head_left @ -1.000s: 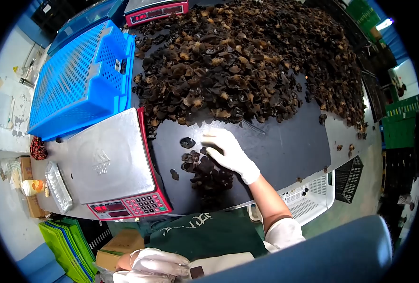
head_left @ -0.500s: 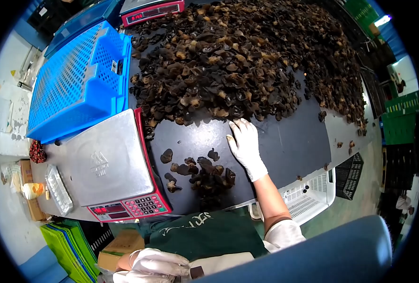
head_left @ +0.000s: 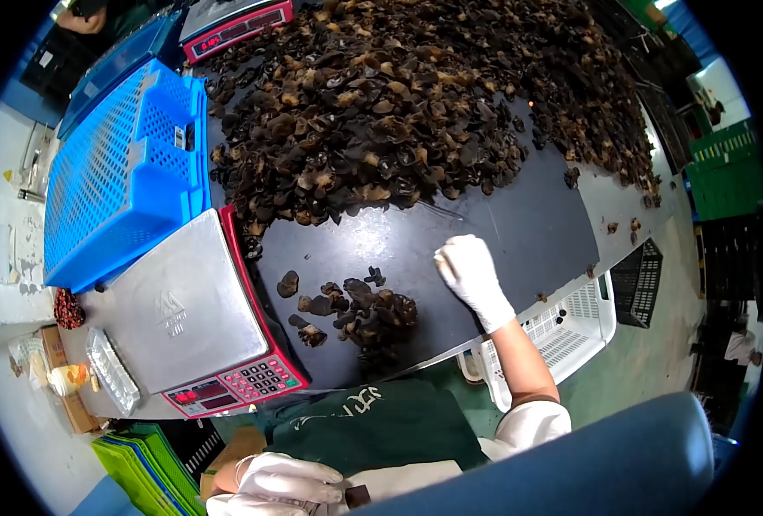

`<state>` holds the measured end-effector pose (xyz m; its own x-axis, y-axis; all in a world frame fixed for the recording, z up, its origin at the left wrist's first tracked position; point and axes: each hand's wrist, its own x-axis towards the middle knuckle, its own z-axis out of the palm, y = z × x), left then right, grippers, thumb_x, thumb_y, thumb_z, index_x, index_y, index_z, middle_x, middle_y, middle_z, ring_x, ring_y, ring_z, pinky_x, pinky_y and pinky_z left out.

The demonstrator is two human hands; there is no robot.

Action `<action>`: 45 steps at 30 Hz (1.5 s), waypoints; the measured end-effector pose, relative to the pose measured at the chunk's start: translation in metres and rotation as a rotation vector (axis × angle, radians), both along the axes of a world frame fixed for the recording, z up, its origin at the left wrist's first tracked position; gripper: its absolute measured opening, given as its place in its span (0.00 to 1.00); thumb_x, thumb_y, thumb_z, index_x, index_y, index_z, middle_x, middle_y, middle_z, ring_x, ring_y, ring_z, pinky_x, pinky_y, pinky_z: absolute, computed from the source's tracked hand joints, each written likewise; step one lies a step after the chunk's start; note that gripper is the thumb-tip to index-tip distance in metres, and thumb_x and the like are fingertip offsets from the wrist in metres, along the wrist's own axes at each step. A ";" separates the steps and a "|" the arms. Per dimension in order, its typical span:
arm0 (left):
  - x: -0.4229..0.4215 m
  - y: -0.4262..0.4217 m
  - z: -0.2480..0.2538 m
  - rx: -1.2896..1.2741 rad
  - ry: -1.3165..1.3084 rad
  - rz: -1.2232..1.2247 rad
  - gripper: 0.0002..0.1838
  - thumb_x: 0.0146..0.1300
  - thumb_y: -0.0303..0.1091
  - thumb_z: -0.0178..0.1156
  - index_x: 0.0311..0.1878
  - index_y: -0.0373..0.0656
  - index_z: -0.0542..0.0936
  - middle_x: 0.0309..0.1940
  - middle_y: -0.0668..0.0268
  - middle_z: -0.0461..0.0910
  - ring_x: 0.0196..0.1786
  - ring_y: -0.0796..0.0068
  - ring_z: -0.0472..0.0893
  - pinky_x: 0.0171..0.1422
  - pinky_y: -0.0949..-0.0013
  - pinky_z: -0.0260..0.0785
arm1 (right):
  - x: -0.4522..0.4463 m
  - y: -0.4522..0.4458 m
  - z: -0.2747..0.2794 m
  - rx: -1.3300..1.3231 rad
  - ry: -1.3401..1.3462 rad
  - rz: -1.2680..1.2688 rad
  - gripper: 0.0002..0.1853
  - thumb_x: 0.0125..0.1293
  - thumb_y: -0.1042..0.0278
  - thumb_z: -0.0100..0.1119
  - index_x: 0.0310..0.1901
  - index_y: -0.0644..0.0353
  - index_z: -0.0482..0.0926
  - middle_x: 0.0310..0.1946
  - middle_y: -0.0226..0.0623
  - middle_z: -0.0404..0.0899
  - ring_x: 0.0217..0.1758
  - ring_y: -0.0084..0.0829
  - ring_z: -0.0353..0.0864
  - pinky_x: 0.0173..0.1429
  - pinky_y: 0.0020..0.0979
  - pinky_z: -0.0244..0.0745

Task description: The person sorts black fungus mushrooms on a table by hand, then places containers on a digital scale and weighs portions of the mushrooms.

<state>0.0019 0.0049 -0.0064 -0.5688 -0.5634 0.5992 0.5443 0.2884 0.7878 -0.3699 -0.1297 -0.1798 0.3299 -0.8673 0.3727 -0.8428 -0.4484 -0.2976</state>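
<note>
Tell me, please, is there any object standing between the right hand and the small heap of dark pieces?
Nothing visible stands in the way: between the right hand and the small heap, which lies to its left, there is only bare dark tabletop.

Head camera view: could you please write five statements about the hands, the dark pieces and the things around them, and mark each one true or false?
1. The right hand wears a white glove. True.
2. The left hand touches the large heap. False: the left hand is low in the view, well apart from the large heap.
3. The small pile is left of the right hand in the view. True.
4. The nearer scale is right of the small pile. False: it is to the left.
5. The blue crate has holes. True.
</note>
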 end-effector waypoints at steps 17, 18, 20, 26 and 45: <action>-0.001 0.001 -0.006 -0.041 0.009 -0.042 0.11 0.69 0.22 0.51 0.46 0.20 0.73 0.46 0.25 0.75 0.47 0.28 0.80 0.45 0.48 0.81 | -0.129 0.004 0.028 -0.183 -0.235 -0.626 0.07 0.61 0.71 0.63 0.40 0.62 0.83 0.39 0.44 0.84 0.43 0.43 0.83 0.52 0.37 0.77; -0.001 0.002 -0.005 -0.046 0.010 -0.043 0.11 0.69 0.22 0.51 0.46 0.20 0.73 0.46 0.25 0.75 0.47 0.28 0.80 0.45 0.48 0.81 | -0.116 -0.019 0.025 -0.150 -0.331 -0.600 0.08 0.62 0.70 0.64 0.42 0.62 0.83 0.41 0.44 0.83 0.44 0.42 0.84 0.53 0.36 0.77; -0.003 0.004 -0.003 -0.049 0.002 -0.043 0.11 0.69 0.22 0.51 0.46 0.20 0.73 0.46 0.25 0.75 0.47 0.28 0.80 0.45 0.48 0.81 | -0.098 -0.065 0.011 -0.054 -0.593 -0.548 0.10 0.63 0.68 0.64 0.43 0.62 0.83 0.44 0.43 0.83 0.48 0.41 0.83 0.57 0.35 0.76; -0.006 0.008 -0.001 -0.053 -0.014 -0.031 0.11 0.69 0.22 0.51 0.45 0.20 0.73 0.46 0.25 0.75 0.48 0.28 0.80 0.45 0.48 0.81 | -0.076 -0.151 -0.017 -0.014 -0.468 -0.622 0.27 0.64 0.50 0.63 0.57 0.62 0.78 0.52 0.52 0.80 0.57 0.47 0.78 0.65 0.41 0.69; -0.006 -0.003 -0.013 -0.004 -0.015 -0.051 0.11 0.69 0.22 0.50 0.45 0.19 0.73 0.46 0.25 0.75 0.48 0.28 0.80 0.45 0.49 0.81 | 0.002 0.038 0.012 0.191 -0.053 -0.274 0.37 0.49 0.50 0.72 0.62 0.52 0.75 0.68 0.49 0.64 0.72 0.58 0.55 0.74 0.61 0.44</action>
<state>-0.0040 0.0015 -0.0190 -0.6056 -0.5313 0.5924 0.5464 0.2636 0.7950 -0.3678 -0.0919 -0.1683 0.0594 -0.9769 0.2053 -0.9054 -0.1394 -0.4011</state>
